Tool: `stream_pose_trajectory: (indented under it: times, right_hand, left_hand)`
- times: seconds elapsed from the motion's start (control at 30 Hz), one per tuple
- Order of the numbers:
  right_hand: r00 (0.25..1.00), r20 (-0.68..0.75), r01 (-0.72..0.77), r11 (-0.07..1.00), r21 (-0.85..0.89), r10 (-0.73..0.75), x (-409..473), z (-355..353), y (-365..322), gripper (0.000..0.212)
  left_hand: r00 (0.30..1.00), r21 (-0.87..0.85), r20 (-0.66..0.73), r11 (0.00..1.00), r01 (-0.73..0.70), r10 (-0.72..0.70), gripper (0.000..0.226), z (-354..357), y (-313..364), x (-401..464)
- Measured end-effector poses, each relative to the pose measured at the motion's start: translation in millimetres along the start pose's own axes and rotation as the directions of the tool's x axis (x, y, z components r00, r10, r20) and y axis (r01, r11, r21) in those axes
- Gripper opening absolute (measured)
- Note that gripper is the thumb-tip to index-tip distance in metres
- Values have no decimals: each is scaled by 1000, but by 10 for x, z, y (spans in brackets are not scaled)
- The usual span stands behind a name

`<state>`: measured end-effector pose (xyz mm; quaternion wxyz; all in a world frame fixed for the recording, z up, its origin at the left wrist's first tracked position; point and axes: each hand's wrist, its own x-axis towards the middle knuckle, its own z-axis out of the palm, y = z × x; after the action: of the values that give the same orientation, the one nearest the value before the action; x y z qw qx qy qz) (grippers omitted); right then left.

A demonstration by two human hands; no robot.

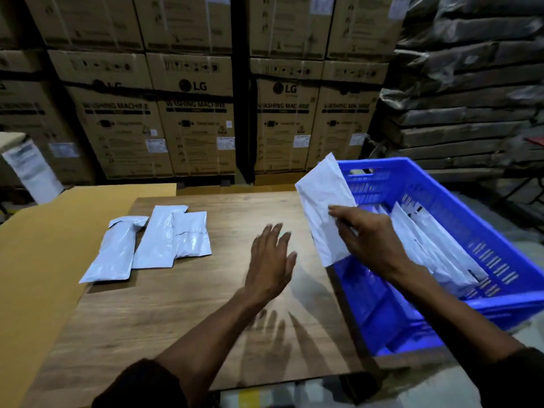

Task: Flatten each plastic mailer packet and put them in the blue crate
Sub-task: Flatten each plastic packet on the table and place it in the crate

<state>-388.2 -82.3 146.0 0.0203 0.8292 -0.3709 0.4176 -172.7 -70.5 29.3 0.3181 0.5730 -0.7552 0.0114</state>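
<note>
Right hand (368,242) gripping mailer (323,201) over blue crate (441,184); left hand (269,263) flat, spread

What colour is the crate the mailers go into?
Bright blue; the crate has slotted sides, clearest in the head view, at the table's right.

Dim overall; overhead light, hard shadows; edges warped, blurred.

Bare wooden tabletop (188,304) lies open at six o'clock; three grey plastic mailer packets (153,241) block ten o'clock, the blue slotted plastic crate (459,207) three o'clock.
</note>
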Motion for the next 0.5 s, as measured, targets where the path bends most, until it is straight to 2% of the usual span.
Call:
stream_pose_trajectory:
  times: [0.1, 0.2, 0.27, 0.33, 0.4, 0.5]
  right_hand:
    - [999, -50, 10, 996, -84, -14, 78, -509, 310, 27]
    - [997, -71, 11, 986, -165, -23, 53, -968, 701, 25]
    - [998, -52, 7, 968, -249, -21, -29, -1256, 1015, 26]
    - [1000, 0, -14, 946, -324, 15, -162, -1483, 1324, 31]
    - [997, 54, -35, 926, -376, 60, -324, -1670, 1598, 34]
    - [982, 143, -47, 889, -455, 125, -542, -1853, 1875, 38]
  left_hand:
    - [989, -41, -73, 991, -128, 125, 53, -7, 641, 588]
    - [972, -45, -69, 972, -229, 226, 52, 128, 1186, 1013]
    - [963, -35, -4, 962, -270, 270, 54, 282, 1543, 1208]
    - [949, -22, 121, 957, -291, 291, 51, 489, 1859, 1308]
    - [921, -12, 249, 952, -305, 299, 53, 729, 2140, 1363]
    - [890, -9, 353, 952, -305, 288, 58, 1060, 2474, 1416]
